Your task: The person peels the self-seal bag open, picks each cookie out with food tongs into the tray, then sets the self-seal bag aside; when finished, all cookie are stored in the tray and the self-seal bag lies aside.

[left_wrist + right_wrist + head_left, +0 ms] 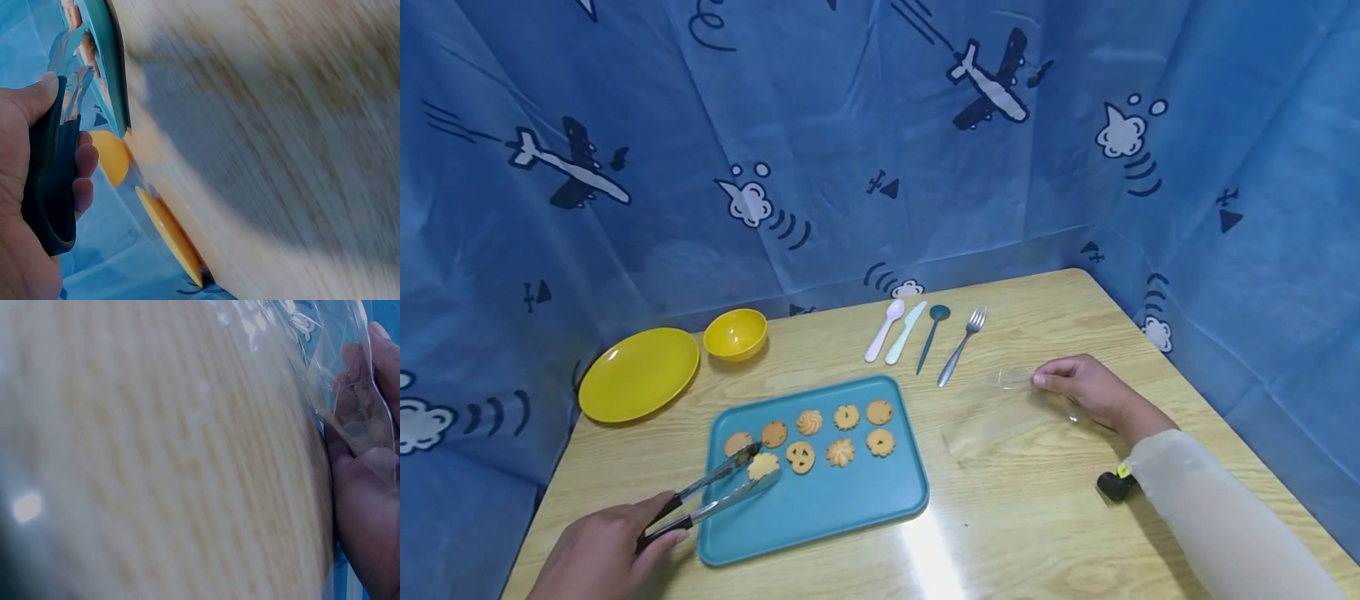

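Observation:
My left hand point(598, 546) grips the black handles of metal tongs point(730, 502) at the tray's left edge. Between the tong tips is a pale round cookie point(763, 467); whether it is lifted off the tray, I cannot tell. On the teal tray point(827, 508), several other cookies point(840, 452) lie in two rows. At the right, my right hand point(1084, 388) pinches the edge of a clear plastic bag point(988, 417), which spreads leftward over the table. The right wrist view shows the thin film point(340, 375) across the fingers.
A yellow plate point(640, 375) and a yellow bowl point(736, 335) stand at the back left. Behind the tray lie a pink spoon point(884, 331), a pale knife point(906, 333), a dark green spoon point(932, 337) and a metal fork point(962, 346). Blue curtains point(850, 125) border the wooden table point(1022, 533).

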The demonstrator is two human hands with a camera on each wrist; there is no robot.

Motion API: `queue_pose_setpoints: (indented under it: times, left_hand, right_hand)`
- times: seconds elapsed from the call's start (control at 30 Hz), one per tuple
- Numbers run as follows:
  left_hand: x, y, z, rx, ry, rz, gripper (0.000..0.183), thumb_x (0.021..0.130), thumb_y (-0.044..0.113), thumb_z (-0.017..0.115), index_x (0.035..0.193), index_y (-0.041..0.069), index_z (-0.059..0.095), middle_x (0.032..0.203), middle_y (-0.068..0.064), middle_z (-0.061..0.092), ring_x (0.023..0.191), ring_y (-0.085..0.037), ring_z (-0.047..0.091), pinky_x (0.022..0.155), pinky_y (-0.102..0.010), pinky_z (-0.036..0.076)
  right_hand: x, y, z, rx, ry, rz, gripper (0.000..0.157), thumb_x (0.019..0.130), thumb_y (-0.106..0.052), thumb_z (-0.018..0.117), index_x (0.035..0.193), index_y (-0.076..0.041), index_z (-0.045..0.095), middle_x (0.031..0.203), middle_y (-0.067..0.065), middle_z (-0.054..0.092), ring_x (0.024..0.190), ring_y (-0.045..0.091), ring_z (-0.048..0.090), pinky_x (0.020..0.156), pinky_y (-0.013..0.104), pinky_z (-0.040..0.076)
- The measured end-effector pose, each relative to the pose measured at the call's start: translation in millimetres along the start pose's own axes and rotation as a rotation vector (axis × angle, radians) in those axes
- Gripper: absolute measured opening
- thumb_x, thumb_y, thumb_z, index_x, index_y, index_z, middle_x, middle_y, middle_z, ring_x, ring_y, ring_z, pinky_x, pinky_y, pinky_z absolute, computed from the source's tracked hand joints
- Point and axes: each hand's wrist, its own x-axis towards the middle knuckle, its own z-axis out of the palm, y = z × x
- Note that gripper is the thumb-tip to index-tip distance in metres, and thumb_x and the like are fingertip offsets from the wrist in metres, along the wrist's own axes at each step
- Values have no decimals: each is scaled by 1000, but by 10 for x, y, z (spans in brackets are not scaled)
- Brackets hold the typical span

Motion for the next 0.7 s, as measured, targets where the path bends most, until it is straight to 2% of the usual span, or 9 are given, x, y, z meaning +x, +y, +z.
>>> queue_pose_setpoints:
  times: [0.07, 0.17, 0.33, 0.53, 0.63, 0.7]
  left_hand:
    - [-21, 2, -10, 12, 21, 7, 58, 90, 52, 73, 130, 10, 70, 66, 10, 54, 59, -9, 46, 57, -32, 44]
    - [-50, 20, -16, 36, 90, 54, 55, 89, 52, 75, 126, 12, 72, 67, 11, 54, 59, -6, 43, 55, -30, 41]
    - [-48, 28, -2, 67, 169, 121, 48, 88, 49, 77, 122, 14, 74, 74, 12, 63, 61, -1, 50, 58, -30, 48]
    - [-37, -44, 39, 22, 146, 101, 39, 89, 41, 78, 118, 14, 77, 75, 12, 67, 63, -2, 59, 61, -32, 54]
    - [-24, -74, 47, -25, 100, 66, 37, 90, 41, 77, 118, 16, 77, 77, 12, 70, 63, -2, 60, 61, -32, 55]
    - [-6, -86, 43, -85, 41, 27, 38, 91, 44, 76, 119, 18, 77, 80, 10, 72, 64, -4, 60, 63, -32, 55]
  right_hand:
    - [8, 7, 7, -6, -6, 1, 39, 96, -35, 73, 116, -1, 75, 111, 2, 74, 103, 9, 64, 91, 19, 49]
    - [15, 14, 1, -29, 4, 10, 40, 96, -37, 73, 115, -2, 76, 111, 1, 74, 103, 9, 64, 91, 19, 49]
    - [14, 29, -38, -11, 23, 6, 41, 96, -35, 72, 116, 1, 74, 108, -3, 73, 101, 8, 63, 89, 19, 49]
    - [26, 37, -23, 67, -7, -11, 43, 97, -29, 72, 119, 8, 70, 104, -9, 72, 99, 7, 63, 88, 20, 51]
    - [34, 39, -9, 80, -7, -8, 43, 96, -28, 73, 118, 9, 70, 102, -11, 72, 99, 6, 64, 88, 20, 52]
    - [38, 39, 0, 91, -5, -8, 43, 96, -28, 74, 118, 9, 70, 101, -11, 72, 99, 7, 64, 88, 20, 52]
